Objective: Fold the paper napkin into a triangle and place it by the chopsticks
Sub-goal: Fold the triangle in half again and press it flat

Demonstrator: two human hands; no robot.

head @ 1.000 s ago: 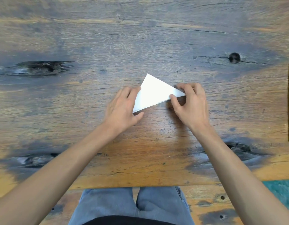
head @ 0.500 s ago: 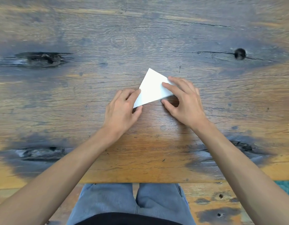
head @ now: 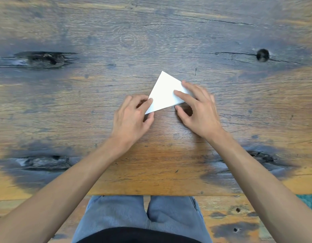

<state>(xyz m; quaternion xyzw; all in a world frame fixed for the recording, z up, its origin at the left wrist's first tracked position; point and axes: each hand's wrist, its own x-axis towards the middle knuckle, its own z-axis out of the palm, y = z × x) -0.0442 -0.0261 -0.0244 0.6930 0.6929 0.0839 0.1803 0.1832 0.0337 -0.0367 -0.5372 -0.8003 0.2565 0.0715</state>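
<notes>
The white paper napkin (head: 164, 92) lies folded into a triangle on the wooden table (head: 116, 50), its apex pointing away from me. My left hand (head: 132, 118) pinches its near-left corner between thumb and forefinger. My right hand (head: 199, 109) covers the right corner, with the index and middle fingers flat on top and the thumb at the near folded edge. The chopsticks are out of frame.
The tabletop is dark, weathered wood with knots and cracks, including a round knot hole (head: 262, 54) at the far right. The table's near edge (head: 151, 195) runs just above my lap. A teal patch of floor (head: 309, 199) shows at the lower right.
My right fingers have slid left from the napkin's right tip onto its top surface. My left hand stays at the left corner. The view shifted, and the chopsticks left the right edge.
</notes>
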